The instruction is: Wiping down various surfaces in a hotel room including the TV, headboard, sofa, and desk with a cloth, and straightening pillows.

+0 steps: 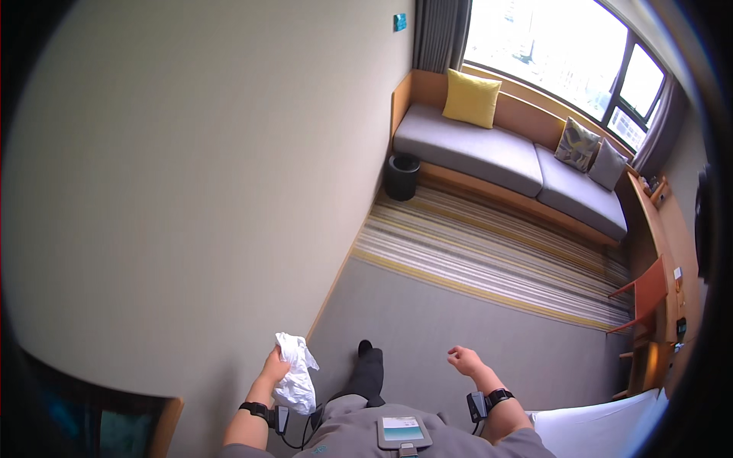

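Note:
My left hand (275,366) grips a crumpled white cloth (296,375) that hangs beside my left leg, close to the beige wall (189,200). My right hand (465,360) is held out over the grey carpet (424,332) with its fingers curled, and I see nothing in it. Both forearms carry a black strap with a small device; the right device (476,407) has a cable running from it. A badge holder (404,433) lies against my grey top. One black-clad leg and shoe (366,366) point forward on the floor.
A window bench with grey cushions (469,140) and a yellow pillow (472,98) spans the far side. The black waste bin (402,176) stands at its left end. An orange chair (647,292) sits at the wooden desk (658,229). A white bed corner (595,426) is at lower right.

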Available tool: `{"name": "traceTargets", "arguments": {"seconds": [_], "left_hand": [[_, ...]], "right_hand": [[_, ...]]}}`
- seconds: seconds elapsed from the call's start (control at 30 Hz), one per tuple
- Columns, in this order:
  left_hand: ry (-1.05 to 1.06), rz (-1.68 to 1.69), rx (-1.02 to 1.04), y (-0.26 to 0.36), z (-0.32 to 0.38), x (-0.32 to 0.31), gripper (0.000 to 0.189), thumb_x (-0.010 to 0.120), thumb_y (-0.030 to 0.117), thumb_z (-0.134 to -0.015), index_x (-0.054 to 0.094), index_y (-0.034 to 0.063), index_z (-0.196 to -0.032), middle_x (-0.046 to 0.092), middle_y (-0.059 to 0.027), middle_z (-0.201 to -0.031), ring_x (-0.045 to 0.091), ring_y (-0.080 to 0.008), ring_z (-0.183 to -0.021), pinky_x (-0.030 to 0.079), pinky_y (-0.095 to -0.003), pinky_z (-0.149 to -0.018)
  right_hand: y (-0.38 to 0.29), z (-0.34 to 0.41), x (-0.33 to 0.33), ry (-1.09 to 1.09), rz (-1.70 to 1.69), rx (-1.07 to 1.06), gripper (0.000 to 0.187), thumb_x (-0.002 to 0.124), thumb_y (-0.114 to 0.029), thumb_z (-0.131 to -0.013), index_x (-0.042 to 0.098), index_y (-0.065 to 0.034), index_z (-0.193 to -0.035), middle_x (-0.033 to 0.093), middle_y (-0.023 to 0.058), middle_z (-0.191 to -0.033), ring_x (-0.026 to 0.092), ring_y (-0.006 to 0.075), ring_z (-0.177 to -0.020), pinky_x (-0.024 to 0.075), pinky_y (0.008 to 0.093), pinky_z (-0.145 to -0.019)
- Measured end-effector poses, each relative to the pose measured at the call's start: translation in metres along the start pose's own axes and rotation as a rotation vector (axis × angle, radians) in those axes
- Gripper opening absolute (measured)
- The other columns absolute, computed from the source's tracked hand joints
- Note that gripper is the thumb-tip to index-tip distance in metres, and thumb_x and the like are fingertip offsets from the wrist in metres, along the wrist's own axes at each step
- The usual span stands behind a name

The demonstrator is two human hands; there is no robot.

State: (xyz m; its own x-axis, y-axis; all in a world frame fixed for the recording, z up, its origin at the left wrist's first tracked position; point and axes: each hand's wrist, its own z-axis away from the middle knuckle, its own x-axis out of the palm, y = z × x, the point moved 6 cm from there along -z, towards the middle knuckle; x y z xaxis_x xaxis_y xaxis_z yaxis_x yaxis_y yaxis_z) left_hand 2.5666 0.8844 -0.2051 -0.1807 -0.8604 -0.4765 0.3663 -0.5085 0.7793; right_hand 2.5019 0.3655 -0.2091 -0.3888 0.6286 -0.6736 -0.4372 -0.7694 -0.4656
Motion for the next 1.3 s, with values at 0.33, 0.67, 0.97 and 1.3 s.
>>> {"name": "traceTargets", "arguments": {"seconds": [0.33,0.67,0.97,1.3], "left_hand": [[-0.86,0.522,-0.062,0.252,-0.194,0.151,0.064,0.05,-0.004,-0.061,0.049,0.0096,-0.123,0.058,-0.0024,-0.103,0.056,-0.0164,-0.091,0.045,-0.0277,-0.079],[-1.248,0.415,0.096,0.396,-0.288,0.311,0.056,0.057,0.008,-0.08,0.036,0.0042,-0.132,0.043,-0.0097,-0.128,0.047,-0.0194,-0.112,0.035,-0.0298,-0.096],[-0.57,0.309,0.167,0.462,-0.462,0.239,0.047,0.063,0.023,-0.083,0.046,0.0067,-0.124,0.052,-0.0067,-0.104,0.051,-0.0154,-0.098,0.044,-0.0291,-0.084],[-0.148,0.364,-0.331,0.427,-0.644,0.186,0.031,0.057,0.014,-0.084,0.051,0.0062,-0.114,0.056,-0.0038,-0.087,0.055,-0.0098,-0.077,0.045,-0.0226,-0.068]], "right_hand": [[-0.1,-0.08,-0.13,0.188,-0.469,-0.184,0.066,0.065,-0.044,-0.077,0.044,-0.0082,-0.128,0.046,0.0186,-0.127,0.044,0.0319,-0.118,0.0364,0.0398,-0.098],[-0.172,-0.233,-0.203,-0.041,-1.292,-0.351,0.064,0.067,-0.022,-0.079,0.037,-0.0001,-0.131,0.047,0.0093,-0.124,0.044,0.0193,-0.115,0.0332,0.0327,-0.099],[-0.191,-0.425,-0.373,0.035,-1.062,-0.436,0.069,0.061,-0.01,-0.079,0.026,-0.0051,-0.138,0.038,0.0104,-0.133,0.037,0.0203,-0.123,0.0287,0.0324,-0.102],[-0.058,-0.575,-0.583,0.259,-1.014,-0.082,0.06,0.053,0.007,-0.075,0.035,-0.0126,-0.13,0.05,0.005,-0.111,0.049,0.0153,-0.105,0.0394,0.0305,-0.091]]}}
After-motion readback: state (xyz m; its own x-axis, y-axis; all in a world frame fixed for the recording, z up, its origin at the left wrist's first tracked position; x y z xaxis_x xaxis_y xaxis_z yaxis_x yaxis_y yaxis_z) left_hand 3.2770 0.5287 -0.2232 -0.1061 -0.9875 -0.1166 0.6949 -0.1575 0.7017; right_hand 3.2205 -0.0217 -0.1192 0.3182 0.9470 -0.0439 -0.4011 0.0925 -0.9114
